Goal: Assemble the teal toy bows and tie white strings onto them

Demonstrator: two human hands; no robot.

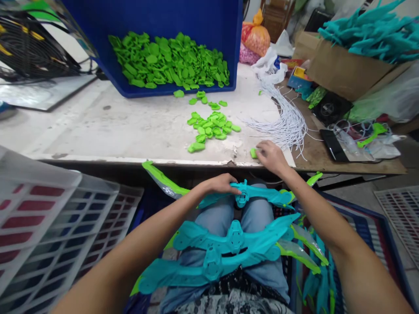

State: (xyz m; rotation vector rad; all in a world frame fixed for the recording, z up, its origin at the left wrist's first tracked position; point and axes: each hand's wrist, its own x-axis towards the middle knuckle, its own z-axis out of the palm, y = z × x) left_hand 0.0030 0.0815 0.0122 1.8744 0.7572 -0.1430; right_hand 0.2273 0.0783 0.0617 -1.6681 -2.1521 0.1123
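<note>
Lower garment: jeans [218,219], light blue denim, paler along the thighs. Upper garment: top [234,302], black and grey-white, irregular print, mostly black toward the lap. Forearms [157,226], left hand [223,183], right hand [271,155]: bare.

It's a workshop (bulk green parts [173,61], plastic crates [46,169]).

The top edge cuts the blue bin [176,17], the left edge the fan [28,50]. The left hand [222,183] hides some of a teal piece [263,194]; the right hand [271,156], some of a green bit [253,153].
</note>
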